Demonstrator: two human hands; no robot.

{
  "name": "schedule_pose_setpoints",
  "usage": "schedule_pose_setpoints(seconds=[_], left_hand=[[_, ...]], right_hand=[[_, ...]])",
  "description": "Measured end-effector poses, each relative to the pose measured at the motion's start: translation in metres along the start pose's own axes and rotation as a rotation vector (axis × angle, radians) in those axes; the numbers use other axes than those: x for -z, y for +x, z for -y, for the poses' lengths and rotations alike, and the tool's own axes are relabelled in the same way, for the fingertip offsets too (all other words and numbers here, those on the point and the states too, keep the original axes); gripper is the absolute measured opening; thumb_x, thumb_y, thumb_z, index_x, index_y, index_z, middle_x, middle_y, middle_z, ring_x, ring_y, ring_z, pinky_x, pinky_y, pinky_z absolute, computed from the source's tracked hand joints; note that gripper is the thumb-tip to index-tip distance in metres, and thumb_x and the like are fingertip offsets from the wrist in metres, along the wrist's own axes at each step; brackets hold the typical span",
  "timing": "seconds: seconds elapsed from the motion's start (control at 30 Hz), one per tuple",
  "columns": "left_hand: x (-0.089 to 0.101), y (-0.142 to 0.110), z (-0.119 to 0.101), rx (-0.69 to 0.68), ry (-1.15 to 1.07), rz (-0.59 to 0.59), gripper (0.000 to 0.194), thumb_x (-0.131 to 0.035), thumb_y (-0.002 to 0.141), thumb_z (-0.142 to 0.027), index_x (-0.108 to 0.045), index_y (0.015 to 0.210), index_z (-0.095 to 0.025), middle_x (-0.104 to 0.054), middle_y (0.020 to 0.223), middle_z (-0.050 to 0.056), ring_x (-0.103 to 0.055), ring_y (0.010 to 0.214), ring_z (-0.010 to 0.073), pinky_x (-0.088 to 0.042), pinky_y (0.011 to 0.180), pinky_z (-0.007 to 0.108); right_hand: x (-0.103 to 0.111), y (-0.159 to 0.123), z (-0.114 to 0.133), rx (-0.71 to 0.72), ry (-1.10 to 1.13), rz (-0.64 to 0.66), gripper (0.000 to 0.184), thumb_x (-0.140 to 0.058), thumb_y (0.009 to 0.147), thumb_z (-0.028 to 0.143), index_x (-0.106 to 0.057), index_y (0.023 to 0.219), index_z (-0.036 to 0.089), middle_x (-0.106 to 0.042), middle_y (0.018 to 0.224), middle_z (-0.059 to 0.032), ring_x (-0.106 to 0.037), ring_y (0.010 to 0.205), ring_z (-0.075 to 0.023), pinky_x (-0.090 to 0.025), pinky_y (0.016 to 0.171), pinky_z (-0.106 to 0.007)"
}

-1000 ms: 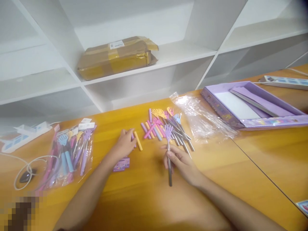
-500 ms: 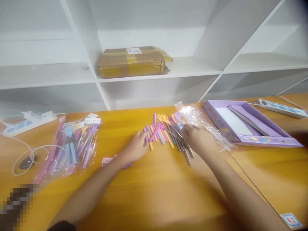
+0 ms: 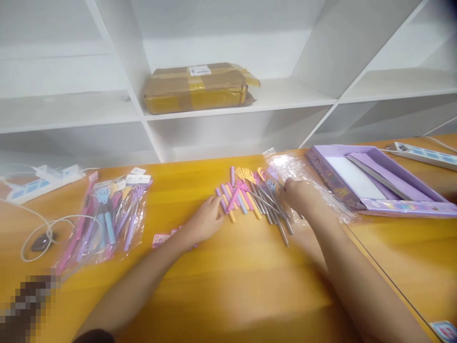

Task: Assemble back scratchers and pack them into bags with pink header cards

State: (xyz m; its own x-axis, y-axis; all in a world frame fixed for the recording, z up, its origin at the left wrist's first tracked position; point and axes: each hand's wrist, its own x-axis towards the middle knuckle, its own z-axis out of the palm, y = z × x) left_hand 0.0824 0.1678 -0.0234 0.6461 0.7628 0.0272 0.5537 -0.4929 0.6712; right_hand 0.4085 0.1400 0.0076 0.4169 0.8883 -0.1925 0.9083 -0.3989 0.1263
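Observation:
A loose heap of small hand-shaped scratchers (image 3: pixel 262 195) with metal rods lies mid-table, beside several pastel sleeves (image 3: pixel 235 197) in pink, purple and yellow. My left hand (image 3: pixel 204 220) rests on the table with its fingertips at a purple and a yellow sleeve on the heap's left edge; fingers are bent over them. My right hand (image 3: pixel 298 195) reaches into the right side of the heap, fingers curled down among the metal rods beside a crumpled clear plastic bag (image 3: pixel 314 190). What the right fingers grip is hidden.
A clear bag of packed scratchers (image 3: pixel 107 214) lies at the left, with a power strip (image 3: pixel 43 178) and cable behind it. A purple box (image 3: pixel 378 178) sits at the right, another power strip (image 3: pixel 424 155) beyond it. White shelves with a taped brown parcel (image 3: pixel 198 88) stand behind the yellow table (image 3: pixel 228 286). Small pink cards (image 3: pixel 162 238) lie near my left wrist.
My right hand put the purple scratcher it held a second ago back at the heap and now reaches into the heap's right side. My left hand slid right to the sleeves.

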Motion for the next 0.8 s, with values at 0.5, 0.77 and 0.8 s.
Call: schedule_pose_setpoints(seconds=[0.5,0.77,0.8], left_hand=[[0.061,-0.006,0.002,0.129,0.120,0.025,0.029,-0.054,0.100,-0.028,-0.066,0.125,-0.024,-0.074,0.122,0.011,-0.071,0.105,0.0275,-0.054,0.092,0.039],[0.175,-0.056,0.070,0.572,0.462,-0.117,0.029,-0.053,0.099,-0.045,-0.071,0.108,-0.024,-0.078,0.114,0.009,-0.071,0.109,0.0301,-0.052,0.091,0.036],[0.182,-0.058,0.079,0.621,0.500,-0.147,0.032,-0.052,0.099,-0.045,-0.070,0.113,-0.022,-0.076,0.121,0.012,-0.070,0.116,0.0315,-0.051,0.094,0.037]], right_hand=[[0.006,0.000,-0.009,0.076,-0.012,0.077,0.039,-0.045,0.107,0.034,-0.075,0.112,0.010,-0.077,0.105,-0.0230,-0.073,0.098,-0.0335,-0.044,0.075,-0.036],[0.020,-0.014,-0.005,0.091,0.041,-0.012,0.040,-0.038,0.110,0.040,-0.070,0.106,0.016,-0.076,0.100,-0.0190,-0.071,0.089,-0.0311,-0.038,0.067,-0.036],[0.022,-0.016,-0.003,0.102,0.039,-0.009,0.038,-0.040,0.110,0.041,-0.069,0.105,0.017,-0.076,0.098,-0.0175,-0.070,0.088,-0.0306,-0.038,0.067,-0.035]])
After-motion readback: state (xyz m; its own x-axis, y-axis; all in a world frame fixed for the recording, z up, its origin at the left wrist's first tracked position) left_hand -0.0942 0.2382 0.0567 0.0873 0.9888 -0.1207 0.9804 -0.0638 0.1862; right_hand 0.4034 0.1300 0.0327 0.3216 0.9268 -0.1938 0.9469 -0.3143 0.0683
